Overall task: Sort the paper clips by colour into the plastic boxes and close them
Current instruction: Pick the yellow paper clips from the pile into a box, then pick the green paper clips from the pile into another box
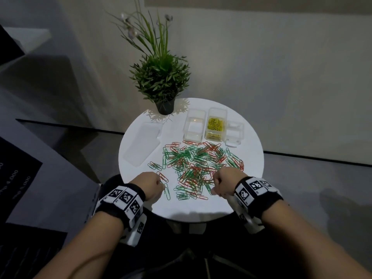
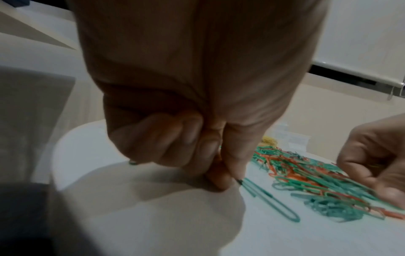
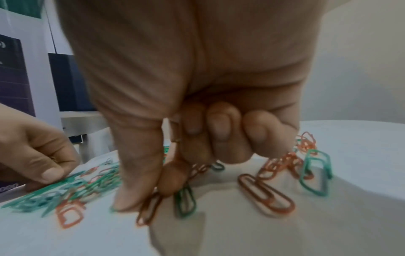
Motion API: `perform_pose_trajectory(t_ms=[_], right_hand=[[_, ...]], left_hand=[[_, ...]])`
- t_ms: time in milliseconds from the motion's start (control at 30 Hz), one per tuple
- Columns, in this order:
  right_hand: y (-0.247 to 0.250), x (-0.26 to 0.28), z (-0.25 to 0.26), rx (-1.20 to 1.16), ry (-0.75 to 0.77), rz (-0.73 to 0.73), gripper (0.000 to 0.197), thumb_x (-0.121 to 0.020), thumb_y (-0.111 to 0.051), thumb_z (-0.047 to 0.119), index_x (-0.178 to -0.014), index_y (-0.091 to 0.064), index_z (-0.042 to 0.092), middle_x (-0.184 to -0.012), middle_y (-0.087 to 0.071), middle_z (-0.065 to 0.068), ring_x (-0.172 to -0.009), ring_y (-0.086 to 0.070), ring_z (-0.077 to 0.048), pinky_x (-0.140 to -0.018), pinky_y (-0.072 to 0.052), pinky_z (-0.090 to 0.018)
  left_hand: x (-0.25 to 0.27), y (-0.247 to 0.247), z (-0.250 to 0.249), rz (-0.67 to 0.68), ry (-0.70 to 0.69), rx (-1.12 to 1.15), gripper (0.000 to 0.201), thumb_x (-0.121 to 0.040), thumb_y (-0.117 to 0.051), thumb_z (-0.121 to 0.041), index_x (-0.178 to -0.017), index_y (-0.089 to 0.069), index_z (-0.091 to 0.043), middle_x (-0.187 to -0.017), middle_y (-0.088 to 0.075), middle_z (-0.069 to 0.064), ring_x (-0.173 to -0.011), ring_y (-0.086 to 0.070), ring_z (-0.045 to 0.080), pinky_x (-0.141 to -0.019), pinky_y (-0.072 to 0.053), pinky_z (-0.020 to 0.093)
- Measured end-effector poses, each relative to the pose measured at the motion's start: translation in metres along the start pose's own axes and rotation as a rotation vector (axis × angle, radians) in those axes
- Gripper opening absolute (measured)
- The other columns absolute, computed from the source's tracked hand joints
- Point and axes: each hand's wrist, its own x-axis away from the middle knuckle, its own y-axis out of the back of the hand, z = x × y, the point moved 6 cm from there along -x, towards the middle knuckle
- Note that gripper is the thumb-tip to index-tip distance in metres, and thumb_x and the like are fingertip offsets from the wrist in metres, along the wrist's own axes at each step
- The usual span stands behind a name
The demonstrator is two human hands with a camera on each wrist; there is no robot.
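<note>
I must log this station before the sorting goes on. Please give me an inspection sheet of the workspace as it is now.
Surface: round white table, lit from above.
Job's things: mixed green and red clips in a loose pile; yellow clips already in the middle box; empty box beside it; third box looks empty; all without lids.
Clutter: potted plant; flat clear lid or tray at the table's left.
Hands: left hand pinches a green clip; right hand pinches a red clip, more red ones in its curled fingers.
Cables: nothing seen.
Surroundings: pale wall, grey floor, dark printed box at left.
</note>
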Motion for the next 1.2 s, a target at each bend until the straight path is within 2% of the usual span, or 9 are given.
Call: perform_pose_trajectory(t_ms=[167,367,467,533,667,833,900,1000,1200], right_hand=[[0.031,0.004,-0.018,-0.295,-0.039,-0.228,0.02,-0.093,-0.048,0.016,-0.075,-0.055,0.02,-0.084,-0.063,0.0,-0.082,-0.059,-0.019,-0.062,-0.044,-0.024],[0.071,0.005,-0.071,-0.688,-0.142,-0.426,0.036,-0.08,-0.035,-0.01,-0.078,-0.056,0.019,-0.071,-0.068,-0.003,-0.067,-0.059,-0.019,-0.066,-0.049,-0.03],[0.092,0.001,-0.079,-0.814,-0.142,-0.538,0.032,-0.093,-0.034,-0.006,-0.089,-0.053,0.019,-0.08,-0.064,-0.005,-0.056,-0.056,-0.02,-0.057,-0.052,-0.035],[0.11,-0.005,-0.078,-0.871,-0.134,-0.631,0.032,-0.092,-0.035,-0.008,-0.095,-0.054,0.018,-0.078,-0.054,-0.004,-0.057,-0.062,-0.026,-0.066,-0.059,-0.047],[0.137,-0.026,-0.063,-0.948,-0.091,-0.72,0.042,-0.085,-0.041,-0.013,-0.084,-0.05,0.028,-0.068,-0.053,-0.003,-0.058,-0.066,-0.026,-0.069,-0.057,-0.056],[0.156,-0.053,-0.041,-0.806,-0.022,-0.784,0.033,-0.083,-0.052,-0.004,-0.097,-0.048,0.027,-0.072,-0.067,-0.011,-0.07,-0.067,-0.027,-0.07,-0.056,-0.044],[0.156,-0.06,-0.04,-0.835,-0.016,-0.75,0.027,-0.088,-0.055,0.001,-0.101,-0.05,0.024,-0.07,-0.068,0.003,-0.072,-0.065,-0.018,-0.069,-0.054,-0.035],[0.153,-0.054,-0.046,-0.861,0.012,-0.723,0.019,-0.091,-0.06,0.011,-0.098,-0.053,0.027,-0.048,-0.055,0.021,-0.05,-0.049,0.0,-0.06,-0.041,-0.026],[0.109,-0.004,-0.076,-0.793,-0.052,-0.614,0.021,-0.085,-0.061,-0.001,-0.081,-0.059,0.02,-0.075,-0.066,-0.005,-0.054,-0.059,-0.015,-0.05,-0.045,-0.024]], left_hand=[[-0.004,0.03,-0.028,-0.087,-0.048,0.407,0.031,-0.097,-0.039,-0.016,-0.085,-0.066,-0.007,-0.097,-0.066,0.007,-0.087,-0.055,0.019,-0.069,-0.039,0.025],[-0.028,0.067,-0.068,-0.06,-0.103,0.838,0.04,-0.095,-0.029,0.009,-0.107,-0.064,-0.005,-0.071,-0.055,0.005,-0.056,-0.047,0.014,-0.05,-0.039,0.022],[-0.042,0.088,-0.092,-0.111,-0.205,0.823,0.037,-0.096,-0.038,0.007,-0.11,-0.066,-0.012,-0.091,-0.068,0.005,-0.073,-0.061,0.01,-0.059,-0.046,0.019],[-0.053,0.103,-0.108,-0.179,-0.253,0.781,0.035,-0.095,-0.042,0.004,-0.102,-0.066,-0.021,-0.099,-0.07,0.007,-0.084,-0.065,0.014,-0.067,-0.05,0.025],[-0.079,0.12,-0.137,-0.263,-0.283,0.828,0.033,-0.093,-0.047,0.004,-0.082,-0.063,-0.023,-0.082,-0.07,0.011,-0.082,-0.069,0.03,-0.08,-0.058,0.041],[-0.109,0.123,-0.158,-0.319,-0.274,0.836,0.024,-0.09,-0.049,0.001,-0.086,-0.063,-0.019,-0.075,-0.069,0.011,-0.065,-0.063,0.021,-0.069,-0.051,0.03],[-0.114,0.123,-0.163,-0.333,-0.278,0.765,0.023,-0.094,-0.048,-0.005,-0.102,-0.065,-0.019,-0.093,-0.07,0.01,-0.078,-0.064,0.02,-0.077,-0.052,0.03],[-0.106,0.123,-0.163,-0.318,-0.346,0.76,0.033,-0.094,-0.044,-0.001,-0.117,-0.062,-0.015,-0.11,-0.067,0.008,-0.103,-0.063,0.02,-0.096,-0.05,0.036],[-0.06,0.106,-0.129,-0.316,-0.347,0.63,0.017,-0.092,-0.059,-0.011,-0.09,-0.068,-0.026,-0.083,-0.065,-0.009,-0.069,-0.06,0.004,-0.062,-0.044,0.015]])
